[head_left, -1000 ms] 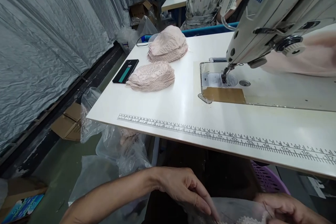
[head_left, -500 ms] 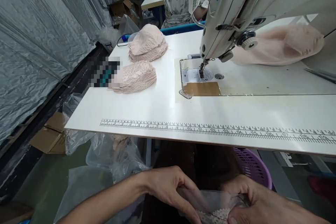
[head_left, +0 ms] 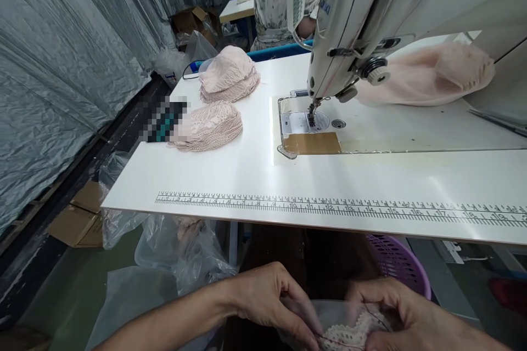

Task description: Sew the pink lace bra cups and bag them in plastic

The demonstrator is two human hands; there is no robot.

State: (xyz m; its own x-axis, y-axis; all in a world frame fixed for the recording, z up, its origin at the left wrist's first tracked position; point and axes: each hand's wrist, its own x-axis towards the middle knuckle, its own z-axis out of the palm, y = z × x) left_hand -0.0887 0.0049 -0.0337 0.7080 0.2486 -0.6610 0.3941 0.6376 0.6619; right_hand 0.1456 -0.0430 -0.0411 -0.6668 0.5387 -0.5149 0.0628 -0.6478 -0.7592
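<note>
Low in the view, over the lap, a piece of pale lace-edged fabric (head_left: 346, 334) stretches between my two hands. My left hand (head_left: 280, 304) pinches its left part between thumb and fingers. My right hand (head_left: 391, 312) grips the right part, thumb on top. Scalloped lace and a dark reddish thread or seam line show along the fabric. Its lower part is cut off by the frame edge. Both hands are below the front edge of the white sewing table (head_left: 206, 175), apart from it.
A sewing machine (head_left: 341, 38) stands on the table, with pink fabric (head_left: 428, 77) behind its needle. Two stacks of pink lace pieces, a rear stack (head_left: 229, 74) and a front stack (head_left: 209, 127), lie left. A purple basket (head_left: 399, 263) sits below. Across the table is another person (head_left: 274, 0).
My hands have turned the fabric slightly, so more of the lace edge and the thread line shows. The view has shifted a little; the table things stay in place.
</note>
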